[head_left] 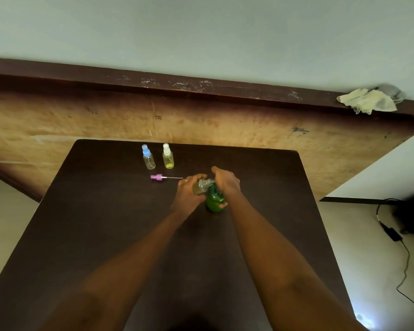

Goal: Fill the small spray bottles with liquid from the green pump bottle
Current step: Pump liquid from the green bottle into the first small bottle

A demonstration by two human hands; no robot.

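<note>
The fingers (198, 177) of the left hand (188, 192) were curled round an open spray bottle (201, 186), clamped on it and tipping its neck toward three o'clock. There the right hand (226, 181) lay over the pump head of the green pump bottle (215, 200), with its thumb wrapped round the bottle's near side. The spout itself was hidden under that hand, so whether it sat in the small neck could not be told. A little pale liquid seemed to show in the held bottle.

The step in hand looked like the pumping itself, on the third small bottle. The next move would call for steady presses with the neck kept under the spout. After that comes the pink spray head (157, 177), lying on the counter (105, 223) at nine o'clock of the left hand with its dip tube pointing at the hand.

At eleven o'clock stood the blue-capped bottle (148, 157), which looked nearly empty, and just beside it the white-capped bottle (168, 157), holding yellowish liquid. Far off at two o'clock a cloth (366, 101) lay on a ledge.
</note>
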